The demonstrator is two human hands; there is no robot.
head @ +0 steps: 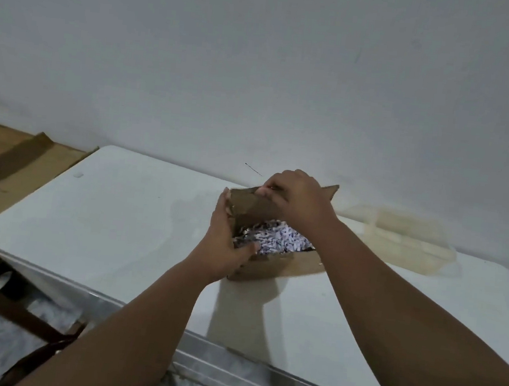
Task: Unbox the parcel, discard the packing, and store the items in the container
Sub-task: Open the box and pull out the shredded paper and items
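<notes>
Opening the box, shredded paper showing inside.
Box [272, 250] sits mid-table [105, 215], long axis running away from the person; left hand [226, 246] wraps its near-left corner, right hand [296, 197] pinches the far flap [246, 204]. Paper [276, 238] lies between both hands; clear container [404, 238] right, nearer the right hand.

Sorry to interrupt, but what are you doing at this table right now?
A person is opening a cardboard box on the white table. The left hand steadies its near-left side while the right hand pulls at a top flap. Shredded paper still fills it, and the clear container waits to the right.
</notes>
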